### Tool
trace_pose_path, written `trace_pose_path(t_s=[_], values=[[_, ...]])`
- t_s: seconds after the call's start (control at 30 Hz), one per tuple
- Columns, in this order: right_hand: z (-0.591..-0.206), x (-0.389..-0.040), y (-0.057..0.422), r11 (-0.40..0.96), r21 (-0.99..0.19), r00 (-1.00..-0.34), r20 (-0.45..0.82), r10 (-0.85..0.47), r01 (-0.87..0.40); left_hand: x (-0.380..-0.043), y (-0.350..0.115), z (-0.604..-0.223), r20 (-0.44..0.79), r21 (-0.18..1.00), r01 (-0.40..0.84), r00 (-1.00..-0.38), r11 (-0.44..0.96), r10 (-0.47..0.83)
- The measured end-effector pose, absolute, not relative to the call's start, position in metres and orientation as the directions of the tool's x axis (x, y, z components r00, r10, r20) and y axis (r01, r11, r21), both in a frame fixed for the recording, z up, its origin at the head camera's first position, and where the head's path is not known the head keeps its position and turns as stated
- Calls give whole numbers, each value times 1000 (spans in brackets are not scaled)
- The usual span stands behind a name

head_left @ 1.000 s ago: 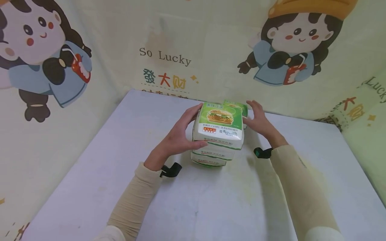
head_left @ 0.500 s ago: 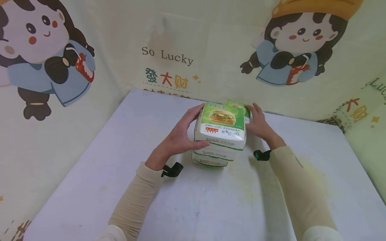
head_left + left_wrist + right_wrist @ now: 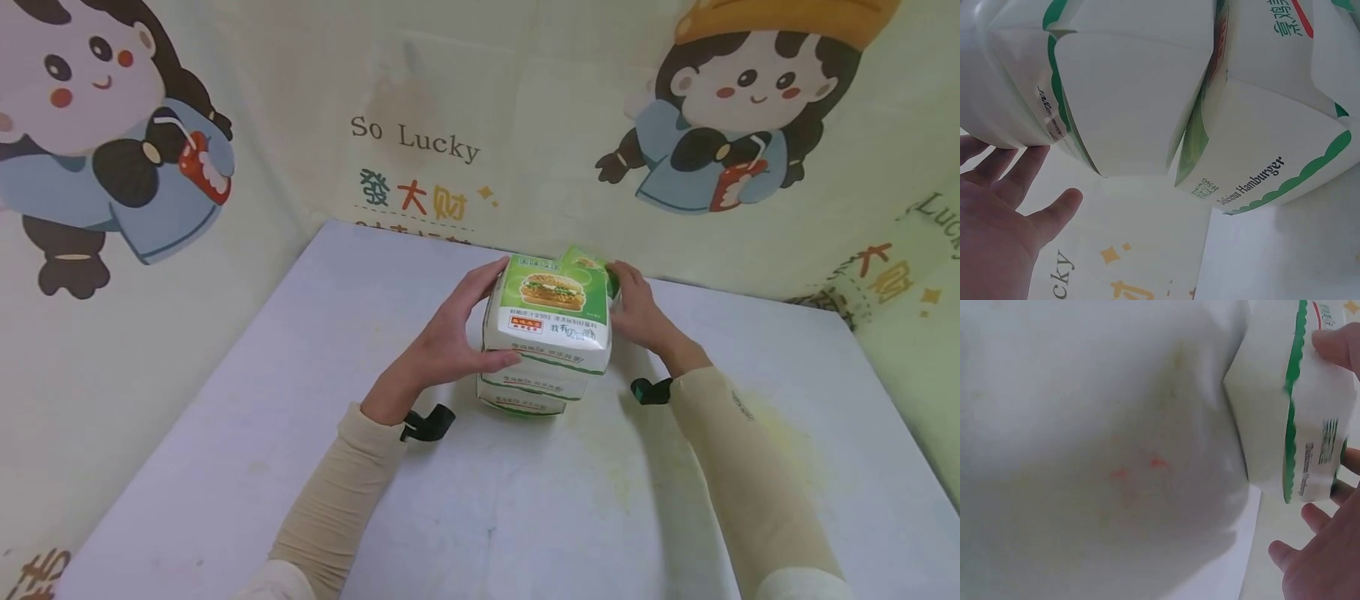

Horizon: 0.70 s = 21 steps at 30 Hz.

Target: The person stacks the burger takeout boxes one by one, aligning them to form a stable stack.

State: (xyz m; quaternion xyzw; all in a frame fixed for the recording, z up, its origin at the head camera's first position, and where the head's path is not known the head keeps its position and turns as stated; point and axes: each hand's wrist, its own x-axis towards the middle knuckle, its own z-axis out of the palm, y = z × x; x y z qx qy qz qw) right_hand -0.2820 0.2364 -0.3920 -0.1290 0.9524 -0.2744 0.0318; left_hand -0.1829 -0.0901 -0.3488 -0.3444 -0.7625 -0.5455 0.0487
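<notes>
Three white burger boxes stand stacked in the middle of the table. The green top of the uppermost burger box (image 3: 546, 292) bears a burger picture. My left hand (image 3: 442, 337) grips this box, thumb on the front side and fingers reaching round the back. Beneath it are the middle box (image 3: 536, 385) and the bottom box (image 3: 521, 406). Behind the stack, at the right, another burger box (image 3: 585, 260) is mostly hidden. My right hand (image 3: 647, 317) holds it by its right side. In the right wrist view, thumb and fingers lie on opposite sides of a box (image 3: 1266, 412).
The white table (image 3: 420, 517) has faint yellowish stains. A printed cloth (image 3: 525, 108) with cartoon figures hangs behind the table and along its sides. Black wrist devices (image 3: 431, 423) sit under both forearms.
My right hand has closed in on the rear box, its fingers now round the side. That box has turned slightly. The left hand and the stack have stayed nearly in place.
</notes>
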Motion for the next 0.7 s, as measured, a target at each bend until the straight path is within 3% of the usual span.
trace_pose_path(t_s=[0.7], values=[[-385, -272, 229, 799, -578, -982, 32, -184, -168, -183, -91, -350, 434, 811, 561, -768, 168, 471]])
